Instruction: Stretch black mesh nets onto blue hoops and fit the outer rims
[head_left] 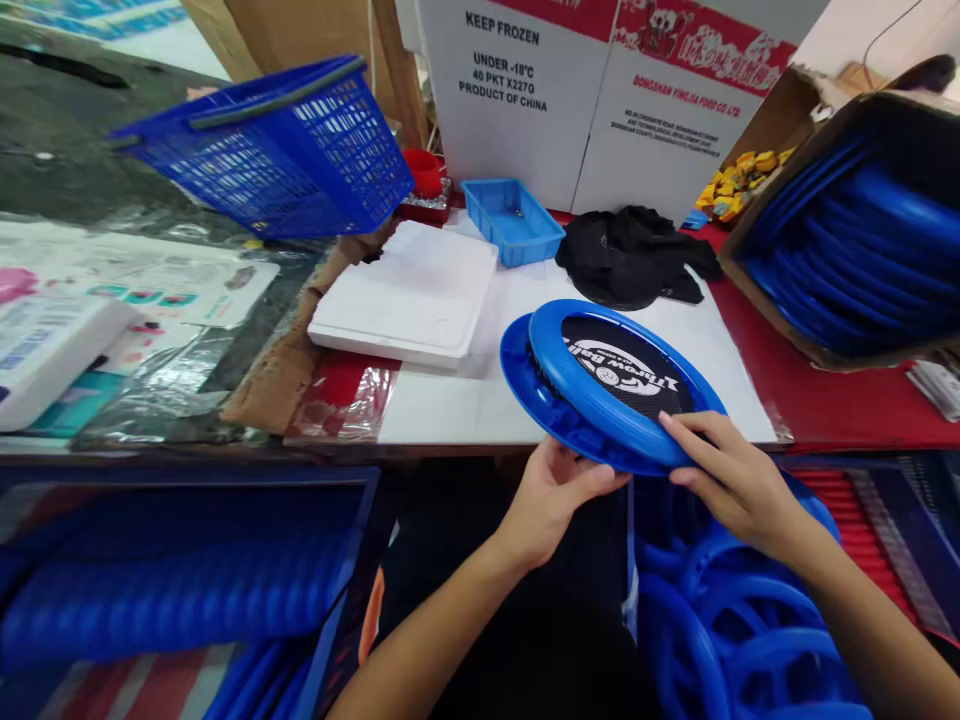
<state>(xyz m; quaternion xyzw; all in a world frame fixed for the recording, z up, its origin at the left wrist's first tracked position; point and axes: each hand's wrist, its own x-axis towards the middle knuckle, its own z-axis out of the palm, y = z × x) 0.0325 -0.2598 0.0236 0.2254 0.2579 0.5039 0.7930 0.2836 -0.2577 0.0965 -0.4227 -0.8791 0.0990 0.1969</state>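
Observation:
Over the table's front edge I hold a blue plastic ring disc point(551, 345) with a black mesh centre point(622, 365) that carries white "Throw Ball" lettering. A second blue ring point(517, 375) lies under it, set off to the left, with a gap between the two on that side. My left hand point(551, 490) grips the lower ring from below, thumb along its near edge. My right hand point(731, 480) pinches the discs at the right rim, fingers on top. The undersides of both discs are hidden.
White slab point(409, 290), blue tray point(517, 225) and black cloth pile point(630, 255) lie on the table. A blue basket point(300, 150) tilts at the back left. A carton point(847, 230) of blue rings stands right; loose blue rings point(750, 620) fill a bin below.

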